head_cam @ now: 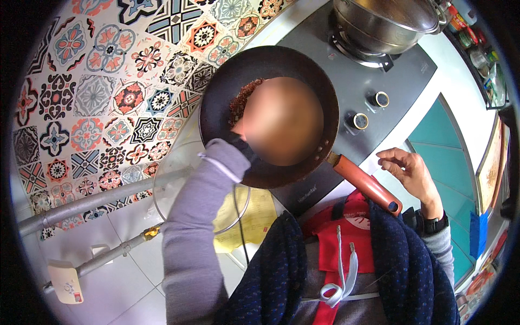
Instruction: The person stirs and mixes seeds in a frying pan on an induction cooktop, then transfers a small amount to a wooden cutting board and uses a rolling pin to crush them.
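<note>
A dark frying pan (pixel 268 61) with a reddish-brown handle (pixel 361 180) sits over the cooktop. Reddish-brown, crumbly food (pixel 243 97) lies inside it, partly hidden. My left hand (pixel 254 122) reaches over the pan from the left, at the end of a lavender sleeve. A blurred patch covers most of that hand, so its fingers and anything in them cannot be made out. To the right of the handle, and apart from it, my right hand (pixel 408 170) hangs in the air with loosely bent fingers and nothing in them.
A lidded steel pot (pixel 378 30) stands on the far burner of the black cooktop (pixel 308 44). Two knobs (pixel 360 121) face the right side. A clear glass lid (pixel 174 158) and yellow paper (pixel 243 215) are behind my left arm. Pipes (pixel 101 199) run along the tiled wall.
</note>
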The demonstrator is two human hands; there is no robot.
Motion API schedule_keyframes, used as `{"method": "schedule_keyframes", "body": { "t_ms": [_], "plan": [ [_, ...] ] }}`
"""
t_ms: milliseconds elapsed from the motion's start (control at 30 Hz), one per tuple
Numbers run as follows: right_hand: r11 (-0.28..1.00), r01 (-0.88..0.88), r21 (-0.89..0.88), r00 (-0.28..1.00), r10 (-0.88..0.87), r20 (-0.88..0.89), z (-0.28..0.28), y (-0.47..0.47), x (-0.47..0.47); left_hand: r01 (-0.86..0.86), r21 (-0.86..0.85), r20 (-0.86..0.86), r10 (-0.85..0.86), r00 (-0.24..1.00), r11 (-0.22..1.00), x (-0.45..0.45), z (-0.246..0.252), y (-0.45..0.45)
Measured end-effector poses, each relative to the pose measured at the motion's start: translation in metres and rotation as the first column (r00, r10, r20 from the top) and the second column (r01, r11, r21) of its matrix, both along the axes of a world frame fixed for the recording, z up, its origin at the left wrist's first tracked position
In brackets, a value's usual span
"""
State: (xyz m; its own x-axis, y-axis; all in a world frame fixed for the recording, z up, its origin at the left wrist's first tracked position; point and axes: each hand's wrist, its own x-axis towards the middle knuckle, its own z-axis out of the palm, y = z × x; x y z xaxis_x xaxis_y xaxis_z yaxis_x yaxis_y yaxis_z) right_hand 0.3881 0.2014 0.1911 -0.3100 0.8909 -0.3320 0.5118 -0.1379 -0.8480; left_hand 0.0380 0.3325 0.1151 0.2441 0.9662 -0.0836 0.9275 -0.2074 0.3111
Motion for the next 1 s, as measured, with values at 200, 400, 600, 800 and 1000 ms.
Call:
{"method": "schedule_keyframes", "body": {
  "t_ms": [200, 400, 600, 800, 1000],
  "plan": [
    [0.999, 0.032, 0.001, 0.999, -0.032, 0.006, 0.001, 0.0, 0.003, 0.482, -0.292, -0.092, -0.526, 0.845, 0.826, 0.024, 0.019, -0.048],
    [1.0, 0.028, 0.008, 1.0, -0.028, -0.013, -0.005, -0.004, 0.008, 0.254, -0.005, -0.375, -0.237, 0.896, 0.967, -0.05, 0.027, 0.001],
    [1.0, 0.018, 0.015, 1.0, -0.018, -0.012, -0.001, -0.006, 0.007, 0.376, -0.198, -0.023, -0.387, 0.922, 0.905, 0.008, 0.011, -0.013],
    [0.999, 0.029, -0.013, 1.0, -0.029, -0.007, -0.004, -0.005, 0.008, 0.453, -0.311, -0.421, -0.549, 0.722, 0.835, -0.05, 0.033, -0.048],
    [0.998, 0.048, -0.036, 0.998, -0.049, -0.026, -0.001, -0.008, 0.008, 0.269, -0.105, -0.128, -0.281, 0.951, 0.957, -0.036, 0.007, 0.002]
  ]
}}
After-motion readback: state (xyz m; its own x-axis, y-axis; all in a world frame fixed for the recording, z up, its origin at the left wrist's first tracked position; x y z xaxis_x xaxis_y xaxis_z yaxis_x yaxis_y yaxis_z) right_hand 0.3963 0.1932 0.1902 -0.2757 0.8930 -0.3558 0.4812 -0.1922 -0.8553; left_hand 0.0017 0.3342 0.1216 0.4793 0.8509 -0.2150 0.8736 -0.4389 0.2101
